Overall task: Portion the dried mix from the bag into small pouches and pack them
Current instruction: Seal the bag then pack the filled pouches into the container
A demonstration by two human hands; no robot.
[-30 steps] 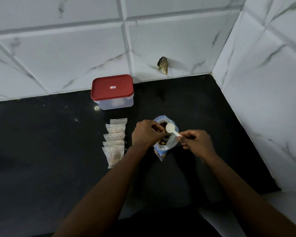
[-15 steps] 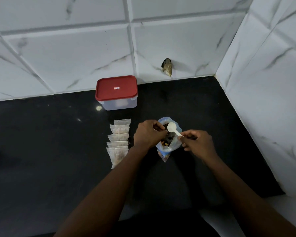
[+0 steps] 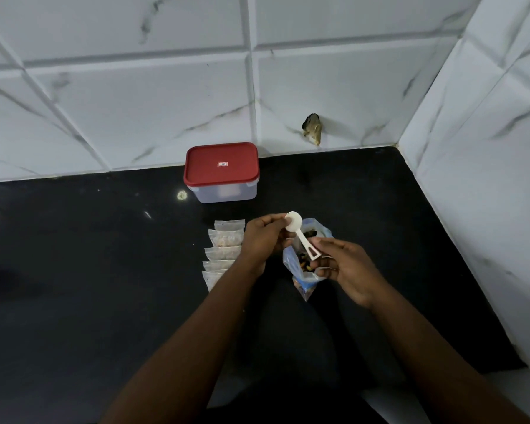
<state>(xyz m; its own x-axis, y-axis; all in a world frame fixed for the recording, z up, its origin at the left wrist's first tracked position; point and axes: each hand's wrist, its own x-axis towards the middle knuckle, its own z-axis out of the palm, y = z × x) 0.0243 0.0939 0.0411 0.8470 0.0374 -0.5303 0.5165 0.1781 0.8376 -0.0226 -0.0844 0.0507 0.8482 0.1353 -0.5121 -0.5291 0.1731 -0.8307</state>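
A clear bag of dried mix (image 3: 304, 275) stands open on the black counter (image 3: 104, 301). My left hand (image 3: 262, 241) pinches the bowl of a white plastic scoop (image 3: 299, 232) just left of the bag's mouth; the scoop's handle slants down-right over the opening. My right hand (image 3: 344, 267) is at the bag's right side, fingers curled on its rim, thumb close to the handle's end. Left of the bag lies a row of several small filled pouches (image 3: 224, 247), partly hidden by my left wrist.
A plastic container with a red lid (image 3: 221, 165) stands behind the pouches against the tiled back wall. A tiled side wall (image 3: 487, 209) bounds the counter on the right. A small brownish object (image 3: 312, 130) sticks to the back wall.
The scoop has passed from my right hand's grip on its handle to my left hand, which now holds its bowl. My left hand let go of the bag rim; my right hand took it.
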